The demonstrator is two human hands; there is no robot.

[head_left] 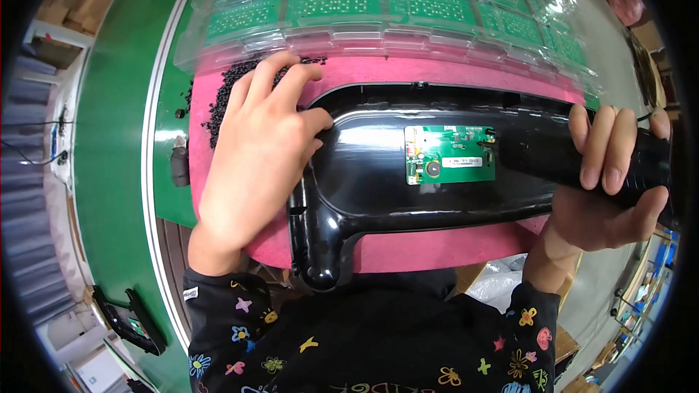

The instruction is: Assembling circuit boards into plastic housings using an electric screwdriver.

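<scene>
Across the pink surface (pixel 408 251), the long black housing (pixel 371 200) is lying sideways in front of the wearer, and I am taking it as my landmark while I am watching from afar through the head camera. Its left end is bending into a short arm that is pointing toward the wearer. Near the middle of the housing, a green circuit board (pixel 450 150) is resting, showing a white label and a round component. Over the housing's right part, the right hand (pixel 604 167) is gripping a dark, tapering tool (pixel 535 153), fingers wrapping over it; the narrow end is pointing left at the board's right side, and I cannot tell whether it is touching. At the housing's upper left corner, the left hand (pixel 273 131) is arching with bent, parted fingers, one fingertip reaching the rim; I cannot tell whether it is holding anything small. Just beyond that corner, a heap of small black parts (pixel 231 76) is spreading around the left fingers. Behind the housing, clear plastic trays (pixel 378 38) are holding rows of green boards (pixel 342 4). Left of the housing, a dark cylindrical object (pixel 180 167) is lying beside the pink surface. Nearer the wearer, dark sleeves (pixel 240 327) are showing colourful flowers.
</scene>
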